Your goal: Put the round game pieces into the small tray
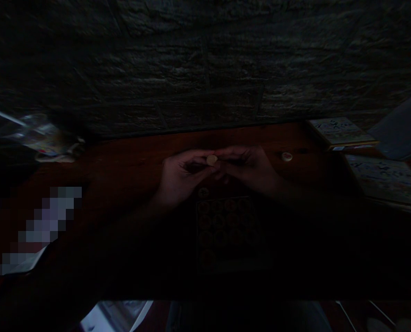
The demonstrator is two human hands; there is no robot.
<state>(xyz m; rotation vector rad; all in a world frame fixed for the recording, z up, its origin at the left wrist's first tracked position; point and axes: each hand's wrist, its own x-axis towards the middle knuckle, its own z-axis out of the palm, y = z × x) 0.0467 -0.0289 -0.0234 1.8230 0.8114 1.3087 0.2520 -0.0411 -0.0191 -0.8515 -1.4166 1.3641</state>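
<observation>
Both hands, left hand (181, 177) and right hand (250, 168), are pinching one small round disc (211, 160) between fingertips above the counter (129, 157), and it's so dim it could easily slip into the tray (229, 230).

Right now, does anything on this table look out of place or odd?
One small round disc lies alone on the wooden table, apart from the dim tray of discs below the hands. Both hands, left and right, pinch another disc. Too dark for more.
</observation>
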